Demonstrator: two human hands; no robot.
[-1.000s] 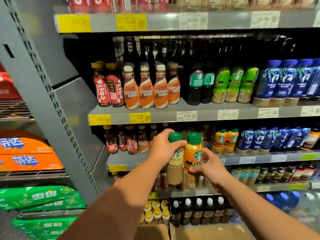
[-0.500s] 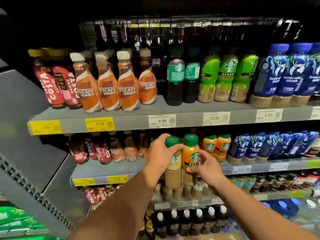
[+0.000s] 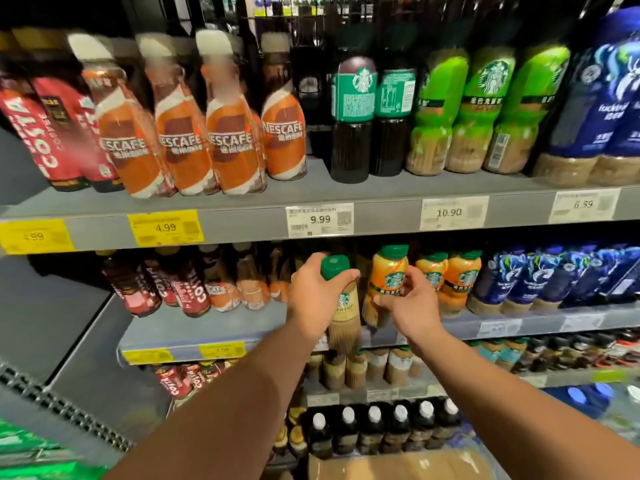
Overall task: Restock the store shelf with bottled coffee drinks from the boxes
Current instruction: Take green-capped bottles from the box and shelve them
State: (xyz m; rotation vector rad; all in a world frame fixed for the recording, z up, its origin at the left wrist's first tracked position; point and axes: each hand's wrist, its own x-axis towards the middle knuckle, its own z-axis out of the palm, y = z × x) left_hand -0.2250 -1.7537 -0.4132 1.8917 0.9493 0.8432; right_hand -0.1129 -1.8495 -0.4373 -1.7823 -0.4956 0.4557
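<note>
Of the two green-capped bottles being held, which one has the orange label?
The orange bottle in the right hand; the left hand grips a beige bottle instead.

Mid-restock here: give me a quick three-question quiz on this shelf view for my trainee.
1. True or false: the left hand grips a tan bottle with a green cap.
2. The right hand holds which bottle: A orange, B blue, C red?
3. Fill in: the white price tag straight above the left hand reads ____.
Key: 1 true; 2 A, the orange bottle; 3 9.99.
</note>
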